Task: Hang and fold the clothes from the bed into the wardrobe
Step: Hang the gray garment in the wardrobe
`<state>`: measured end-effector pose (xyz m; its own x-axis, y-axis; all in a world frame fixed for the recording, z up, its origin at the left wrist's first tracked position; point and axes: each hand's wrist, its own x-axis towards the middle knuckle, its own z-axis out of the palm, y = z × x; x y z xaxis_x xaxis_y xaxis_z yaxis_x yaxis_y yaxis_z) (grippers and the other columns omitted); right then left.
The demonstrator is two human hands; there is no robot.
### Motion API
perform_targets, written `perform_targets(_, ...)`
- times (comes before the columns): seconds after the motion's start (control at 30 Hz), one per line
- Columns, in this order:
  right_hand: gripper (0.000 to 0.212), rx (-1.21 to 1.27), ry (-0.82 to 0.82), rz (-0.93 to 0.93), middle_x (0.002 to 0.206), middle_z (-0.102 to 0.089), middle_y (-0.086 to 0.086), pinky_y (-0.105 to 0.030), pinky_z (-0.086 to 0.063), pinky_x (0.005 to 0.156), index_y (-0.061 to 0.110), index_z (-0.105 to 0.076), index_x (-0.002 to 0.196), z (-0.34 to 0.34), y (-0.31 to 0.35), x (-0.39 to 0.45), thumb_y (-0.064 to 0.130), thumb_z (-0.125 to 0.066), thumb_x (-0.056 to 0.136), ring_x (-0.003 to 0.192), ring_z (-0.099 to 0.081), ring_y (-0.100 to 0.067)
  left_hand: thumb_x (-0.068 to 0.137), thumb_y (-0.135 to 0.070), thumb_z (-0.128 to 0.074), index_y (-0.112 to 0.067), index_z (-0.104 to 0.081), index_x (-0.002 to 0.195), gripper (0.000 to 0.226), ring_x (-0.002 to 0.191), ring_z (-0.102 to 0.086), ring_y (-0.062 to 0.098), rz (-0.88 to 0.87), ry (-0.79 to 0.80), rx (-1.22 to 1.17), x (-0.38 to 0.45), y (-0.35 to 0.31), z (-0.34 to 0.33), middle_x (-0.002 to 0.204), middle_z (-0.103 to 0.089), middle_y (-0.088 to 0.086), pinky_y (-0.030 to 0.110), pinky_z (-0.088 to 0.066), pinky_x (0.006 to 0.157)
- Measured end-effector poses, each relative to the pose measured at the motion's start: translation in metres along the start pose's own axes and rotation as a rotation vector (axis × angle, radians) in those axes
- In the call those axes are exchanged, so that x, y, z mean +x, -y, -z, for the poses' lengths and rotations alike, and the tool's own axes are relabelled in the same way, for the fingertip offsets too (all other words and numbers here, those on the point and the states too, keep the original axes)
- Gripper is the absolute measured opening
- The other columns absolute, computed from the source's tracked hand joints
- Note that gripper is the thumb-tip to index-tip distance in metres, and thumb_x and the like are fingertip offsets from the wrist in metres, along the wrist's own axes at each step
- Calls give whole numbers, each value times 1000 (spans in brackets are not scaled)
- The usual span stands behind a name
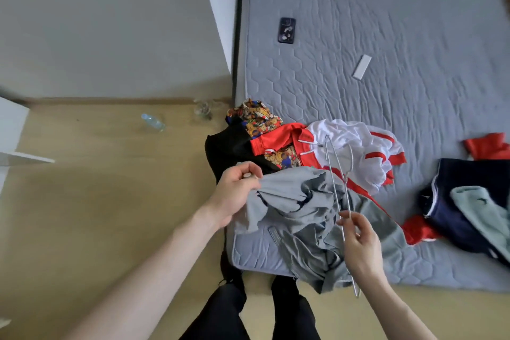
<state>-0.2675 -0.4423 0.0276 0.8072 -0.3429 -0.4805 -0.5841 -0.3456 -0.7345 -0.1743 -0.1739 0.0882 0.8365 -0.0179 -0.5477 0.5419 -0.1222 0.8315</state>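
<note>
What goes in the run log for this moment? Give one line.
left hand: grips grey garment | right hand: pinches wire hanger | garment: partly on bed, not yet hung

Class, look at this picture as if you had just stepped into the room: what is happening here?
A person stands at the edge of the bed sorting clothes. The left hand grips a grey garment by its edge, and the right hand pinches a wire hanger above it. The garment is not yet on the hanger. More clothes lie in a heap beyond, with a phone further up the mattress.
</note>
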Motion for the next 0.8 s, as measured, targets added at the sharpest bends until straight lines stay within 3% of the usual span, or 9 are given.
perform_targets(0.1,29,-87,69,19,109,-67,8,-31,-51,70,35,-56,109,-5,22,-30,20,-73,91,85,-65,-16,69,-6,-60,-26,-58,65,21,74,-37,18,-55,121,-58,-56,-54,40,75,-42,4,31,-28,66)
perform_targets(0.2,54,-219,139,62,117,-59,13,-39,-53,86,38,-47,115,-18,36,-61,28,-85,77,104,-62,-15,70,-1,-58,-24,-54,66,24,63,-35,13,-98,247,-143,-99,-94,71,69,-39,-3,29,-26,60)
perform_targets(0.37,75,-291,187,109,120,-54,9,-40,-50,82,30,-45,123,-48,57,-97,43,-93,66,103,-59,-19,80,11,-50,-20,-50,70,32,60,-37,8,-231,506,-250,-161,-146,92,71,-42,-6,22,-32,58)
perform_targets(0.43,70,-307,189,127,109,-59,4,-38,-47,69,24,-45,119,-58,72,-99,41,-92,69,89,-61,-22,82,12,-47,-19,-47,72,32,63,-35,9,-271,553,-235,-178,-159,96,72,-40,-6,22,-30,60)
perform_targets(0.5,53,-262,255,120,100,-64,1,-35,-46,61,18,-49,111,-64,88,-95,32,-88,79,80,-61,-20,82,12,-47,-19,-47,73,33,63,-33,9,-326,560,-211,-190,-171,98,73,-38,-4,23,-29,59)
perform_targets(0.57,33,-216,362,160,95,-73,0,-44,-56,65,17,-60,106,-65,101,-85,28,-81,84,81,-69,-23,85,10,-51,-20,-53,76,32,62,-43,9,-348,428,-232,-192,-180,100,74,-42,-3,21,-36,59)
perform_targets(0.67,26,-177,429,270,88,-76,-3,-53,-59,80,18,-67,98,-55,116,-71,36,-72,79,85,-73,-25,100,-9,-60,-17,-65,108,13,84,-63,12,-383,-40,-188,-167,-175,112,95,-62,1,22,-53,75)
perform_targets(0.73,13,-12,446,269,88,-76,-10,-45,-61,76,14,-68,99,-40,141,-78,21,-71,89,80,-73,-25,100,-45,-60,-19,-57,132,42,111,-63,16,-321,-325,-12,-139,-148,127,122,-63,1,32,-54,93)
perform_targets(0.8,3,172,484,232,73,-71,-2,-24,-54,54,10,-66,98,-25,164,-83,8,-68,95,60,-66,-12,94,-66,-50,-20,-52,137,63,122,-59,22,-156,-536,159,-128,-107,131,132,-59,2,39,-50,101)
